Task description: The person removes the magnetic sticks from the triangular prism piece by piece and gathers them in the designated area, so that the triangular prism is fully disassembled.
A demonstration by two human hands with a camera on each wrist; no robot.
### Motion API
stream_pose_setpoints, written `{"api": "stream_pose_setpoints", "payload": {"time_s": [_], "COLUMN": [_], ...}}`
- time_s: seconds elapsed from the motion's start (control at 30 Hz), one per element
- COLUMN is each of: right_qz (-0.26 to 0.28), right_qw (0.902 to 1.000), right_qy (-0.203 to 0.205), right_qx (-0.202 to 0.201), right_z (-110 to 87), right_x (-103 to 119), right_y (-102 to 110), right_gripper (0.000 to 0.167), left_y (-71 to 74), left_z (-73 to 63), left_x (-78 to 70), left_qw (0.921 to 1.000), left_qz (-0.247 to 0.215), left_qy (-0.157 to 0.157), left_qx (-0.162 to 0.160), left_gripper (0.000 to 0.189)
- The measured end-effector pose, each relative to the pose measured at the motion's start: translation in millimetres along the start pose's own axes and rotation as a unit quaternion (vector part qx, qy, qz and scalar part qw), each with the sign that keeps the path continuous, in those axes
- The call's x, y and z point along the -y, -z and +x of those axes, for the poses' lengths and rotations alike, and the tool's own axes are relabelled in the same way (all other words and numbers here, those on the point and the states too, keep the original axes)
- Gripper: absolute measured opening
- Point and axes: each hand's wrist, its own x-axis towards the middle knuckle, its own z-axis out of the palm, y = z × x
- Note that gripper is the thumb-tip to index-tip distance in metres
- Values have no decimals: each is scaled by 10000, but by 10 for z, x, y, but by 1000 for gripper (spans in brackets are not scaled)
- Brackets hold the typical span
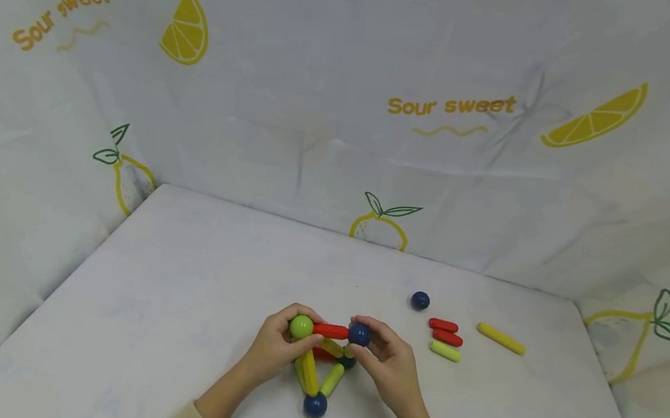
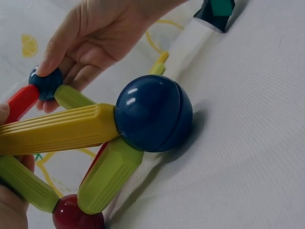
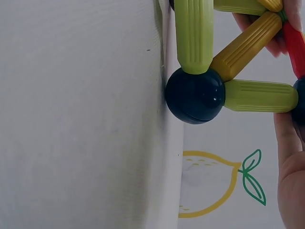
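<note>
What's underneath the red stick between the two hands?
In the head view, a yellow stick and part of another red stick show below it. The left hand hides what's behind its thumb.

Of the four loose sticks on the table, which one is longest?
The yellow stick, lying apart at the far right; the two red sticks and the green stick beside them are all shorter.

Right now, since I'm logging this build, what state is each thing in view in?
Left grip: holding lime ball
Right grip: holding one blue ball
Upper red rod: spans those balls
Front blue ball: joined to yellow rod and lime rod
Red ball: joined to two lime rods
Loose blue ball: on the table
Two red rods: loose, side by side
Short lime rod: loose beside them
Long yellow rod: loose
</note>
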Motion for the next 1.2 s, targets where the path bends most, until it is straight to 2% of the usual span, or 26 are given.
{"api": "stream_pose_setpoints", "payload": {"time_s": [0.37,0.6,0.73,1.07,1.2], "right_qz": [124,727,798,929,940], "right_qw": [9998,9929,9927,9936,9936], "right_qy": [98,-605,-735,-579,-582], "right_qx": [-137,-723,-518,-283,-215], "right_z": [-1,-12,5,32,34], "right_x": [-29,-23,-17,13,23], "right_y": [5,94,67,-44,-47], "right_gripper": [38,42,44,44,44], "left_y": [-21,-17,-13,-14,-23], "left_z": [14,4,9,4,-6], "left_x": [6,7,14,36,35], "left_qw": [9998,9985,9985,9988,9992], "left_qz": [-42,-344,-283,-63,4], "left_qy": [-172,-429,-469,-468,-394], "left_qx": [-3,40,57,109,-13], "left_gripper": [22,19,25,30,27]}}
